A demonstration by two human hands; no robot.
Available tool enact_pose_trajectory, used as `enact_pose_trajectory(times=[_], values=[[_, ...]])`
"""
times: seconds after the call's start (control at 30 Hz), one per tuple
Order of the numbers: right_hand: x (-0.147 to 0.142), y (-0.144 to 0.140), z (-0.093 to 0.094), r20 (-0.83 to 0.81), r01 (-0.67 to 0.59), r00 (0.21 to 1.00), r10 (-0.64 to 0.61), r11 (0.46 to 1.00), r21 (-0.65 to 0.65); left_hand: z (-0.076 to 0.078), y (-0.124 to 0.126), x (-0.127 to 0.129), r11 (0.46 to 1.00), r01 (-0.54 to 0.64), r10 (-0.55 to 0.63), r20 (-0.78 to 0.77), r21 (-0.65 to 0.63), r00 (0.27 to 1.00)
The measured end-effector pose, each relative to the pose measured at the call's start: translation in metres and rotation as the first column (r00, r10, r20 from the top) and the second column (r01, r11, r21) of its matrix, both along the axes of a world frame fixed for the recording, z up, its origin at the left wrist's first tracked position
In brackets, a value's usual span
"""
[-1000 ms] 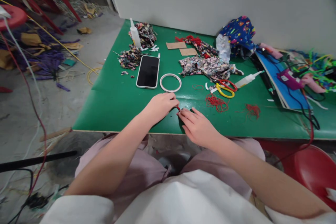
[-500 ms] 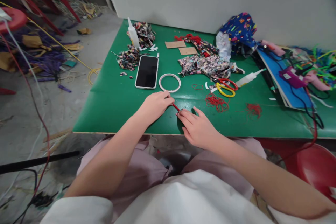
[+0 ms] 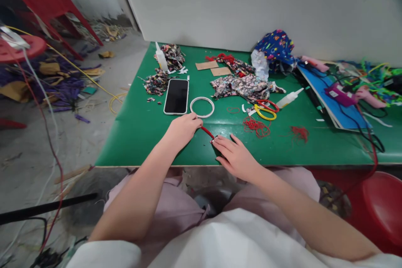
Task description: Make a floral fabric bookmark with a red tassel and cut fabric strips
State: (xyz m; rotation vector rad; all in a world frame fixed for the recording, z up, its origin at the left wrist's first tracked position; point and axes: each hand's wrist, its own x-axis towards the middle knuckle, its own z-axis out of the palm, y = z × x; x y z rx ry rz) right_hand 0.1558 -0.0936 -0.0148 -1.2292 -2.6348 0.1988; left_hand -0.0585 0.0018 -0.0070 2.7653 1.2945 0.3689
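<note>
The left hand (image 3: pixel 184 129) pinches one end of a red cord (image 3: pixel 207 132) over the green table (image 3: pixel 132 142), below a white ring (image 3: pixel 191 107) — the right hand (image 3: pixel 237 157), loosely spread, touches the other end, its grip unclear.

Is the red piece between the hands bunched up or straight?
Straight: the visible part of the red piece runs in one slanting line from the left hand to the right hand.

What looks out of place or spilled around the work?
The tangled red thread beyond the right hand lies in a loose heap, not wound. Purple and tan scraps litter the grey concrete floor to the left. No liquid spill shows.
</note>
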Motion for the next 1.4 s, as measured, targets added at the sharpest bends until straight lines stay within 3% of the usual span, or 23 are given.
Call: enact_pose_trajectory(times=[0.17, 0.27, 0.33, 0.4, 0.47, 0.53, 0.57, 0.6, 0.63, 0.67, 0.73, 0.8, 0.87, 0.93, 0.97, 1.03, 1.1, 1.17, 1.23, 1.3, 1.37, 1.4], values=[[0.007, 0.004, -0.002, -0.152, -0.003, 0.988, 0.005, 1.0, 0.015, 0.016, -0.001, 0.007, 1.0, -0.02, 0.021, 0.034, -0.017, 0.999], [0.018, -0.003, 0.004, -0.33, 0.169, 0.931, -0.157, 0.986, 0.007, 0.022, -0.003, 0.016, 0.993, 0.102, -0.1, 0.05, -0.057, 0.994], [0.028, -0.017, 0.009, -0.421, 0.325, 0.839, -0.345, 0.938, -0.12, 0.018, -0.005, 0.022, 0.976, 0.2, -0.196, 0.054, -0.085, 0.979], [0.036, -0.036, 0.012, -0.431, 0.443, 0.684, -0.588, 0.805, -0.395, 0.011, -0.005, 0.026, 0.957, 0.27, -0.264, 0.065, -0.108, 0.962], [0.037, -0.056, 0.007, -0.311, 0.408, 0.488, -0.815, 0.529, -0.744, 0.004, -0.005, 0.028, 0.944, 0.304, -0.296, 0.082, -0.126, 0.952], [0.03, -0.071, -0.004, -0.148, 0.204, 0.375, -0.915, 0.237, -0.95, -0.001, -0.004, 0.028, 0.938, 0.313, -0.3, 0.105, -0.148, 0.948], [0.024, -0.075, -0.01, -0.087, 0.08, 0.366, -0.927, 0.125, -0.989, -0.001, -0.004, 0.028, 0.935, 0.314, -0.297, 0.118, -0.163, 0.948], [0.017, -0.078, -0.015, -0.068, -0.021, 0.336, -0.94, 0.064, -0.998, -0.001, -0.004, 0.028, 0.931, 0.316, -0.296, 0.131, -0.182, 0.946], [0.011, -0.078, -0.019, -0.082, -0.117, 0.31, -0.947, 0.047, -0.992, 0.0, -0.005, 0.028, 0.925, 0.321, -0.295, 0.146, -0.204, 0.944], [0.005, -0.077, -0.021, -0.115, -0.182, 0.267, -0.957, 0.067, -0.981, 0.002, -0.005, 0.028, 0.917, 0.329, -0.298, 0.158, -0.227, 0.941], [0.0, -0.071, -0.019, -0.167, -0.196, 0.159, -0.973, 0.135, -0.971, 0.006, -0.006, 0.028, 0.901, 0.341, -0.301, 0.179, -0.268, 0.937], [0.004, -0.063, -0.011, -0.198, -0.144, 0.145, -0.969, 0.178, -0.973, 0.011, -0.007, 0.029, 0.883, 0.349, -0.293, 0.213, -0.313, 0.932], [0.017, -0.053, 0.004, -0.244, -0.089, 0.259, -0.935, 0.228, -0.97, 0.017, -0.008, 0.031, 0.853, 0.368, -0.279, 0.272, -0.37, 0.921], [0.033, -0.04, 0.023, -0.273, -0.01, 0.441, -0.855, 0.299, -0.954, 0.023, -0.008, 0.033, 0.812, 0.396, -0.248, 0.361, -0.428, 0.899], [0.042, -0.032, 0.035, -0.28, 0.074, 0.504, -0.817, 0.364, -0.929, 0.026, -0.007, 0.035, 0.792, 0.408, -0.22, 0.41, -0.455, 0.885], [0.056, -0.011, 0.058, -0.322, 0.241, 0.592, -0.739, 0.543, -0.804, 0.032, -0.007, 0.041, 0.76, 0.406, -0.133, 0.49, -0.508, 0.861], [0.065, 0.013, 0.081, -0.373, 0.308, 0.67, -0.642, 0.697, -0.647, 0.039, -0.006, 0.048, 0.738, 0.382, -0.039, 0.53, -0.556, 0.847], [0.068, 0.038, 0.1, -0.418, 0.344, 0.705, -0.573, 0.791, -0.505, 0.044, -0.006, 0.056, 0.729, 0.353, 0.052, 0.561, -0.587, 0.826], [0.066, 0.061, 0.112, -0.505, 0.345, 0.681, -0.53, 0.841, -0.417, 0.048, -0.006, 0.064, 0.737, 0.318, 0.181, 0.627, -0.597, 0.758], [0.06, 0.077, 0.113, -0.661, 0.296, 0.579, -0.478, 0.878, -0.375, 0.049, -0.005, 0.072, 0.77, 0.24, 0.356, 0.711, -0.591, 0.607], [0.051, 0.085, 0.104, -0.745, 0.185, 0.458, -0.485, 0.871, -0.454, 0.047, -0.004, 0.077, 0.809, 0.135, 0.468, 0.767, -0.572, 0.439], [0.046, 0.087, 0.096, -0.731, 0.133, 0.447, -0.516, 0.846, -0.516, 0.045, -0.004, 0.08, 0.822, 0.096, 0.488, 0.782, -0.561, 0.387]])
